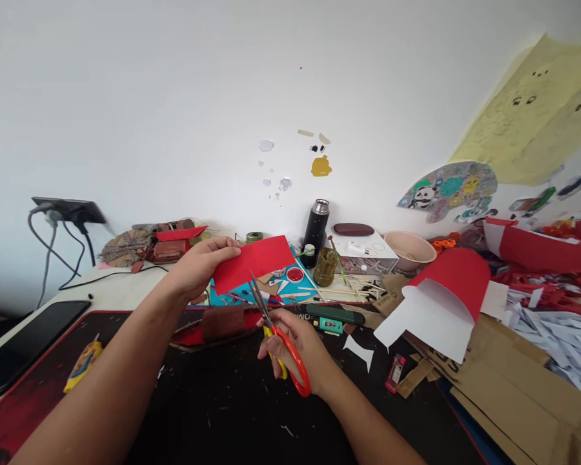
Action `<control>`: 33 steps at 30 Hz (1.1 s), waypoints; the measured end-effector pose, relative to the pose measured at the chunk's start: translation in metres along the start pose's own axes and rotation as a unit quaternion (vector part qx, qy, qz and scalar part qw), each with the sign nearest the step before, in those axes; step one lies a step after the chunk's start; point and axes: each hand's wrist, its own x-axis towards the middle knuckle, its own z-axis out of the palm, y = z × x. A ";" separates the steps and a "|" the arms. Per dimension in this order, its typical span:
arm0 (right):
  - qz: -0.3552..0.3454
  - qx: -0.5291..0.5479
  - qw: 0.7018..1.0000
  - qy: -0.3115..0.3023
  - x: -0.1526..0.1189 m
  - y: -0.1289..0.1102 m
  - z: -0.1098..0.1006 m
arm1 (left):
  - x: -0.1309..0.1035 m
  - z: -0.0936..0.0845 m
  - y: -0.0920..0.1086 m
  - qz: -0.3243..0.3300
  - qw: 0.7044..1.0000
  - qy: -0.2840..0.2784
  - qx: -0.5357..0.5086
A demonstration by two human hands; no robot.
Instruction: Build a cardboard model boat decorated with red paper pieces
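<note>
- Head view: the left hand [201, 265] grasps a red paper sheet [261, 257] by its left end, thumb and fingers pinching it.
- The right hand's [293, 342] fingers curl round the handles of scissors [279, 333], blades pointing up across the sheet's lower edge; whether they touch it, I cannot tell.
- Beyond the right fingers, a small round dish [295, 282] holds something red.
- Farther right of them, a brownish-green jar [324, 276] has thin sticks standing in it.
- Behind the jar, a white box [385, 248] shows jumbled contents through its front.
- Rightmost, a pale pink bowl [411, 265]; its contents are unclear.
</note>
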 end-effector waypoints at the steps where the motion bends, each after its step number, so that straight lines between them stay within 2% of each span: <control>1: 0.001 -0.001 1.000 0.004 0.000 0.000 0.000 | -0.001 0.002 0.000 -0.002 1.000 -0.002 0.005; 12: 0.006 0.002 0.999 0.038 0.002 0.005 0.001 | -0.003 0.013 -0.006 -0.010 0.998 -0.027 0.055; 21: 0.022 0.019 0.998 0.052 0.003 0.003 0.002 | 0.000 0.009 -0.013 -0.009 0.997 -0.039 0.061; 33: 0.031 0.009 0.997 0.067 0.004 0.000 0.002 | -0.002 0.011 -0.010 -0.011 0.997 -0.040 0.069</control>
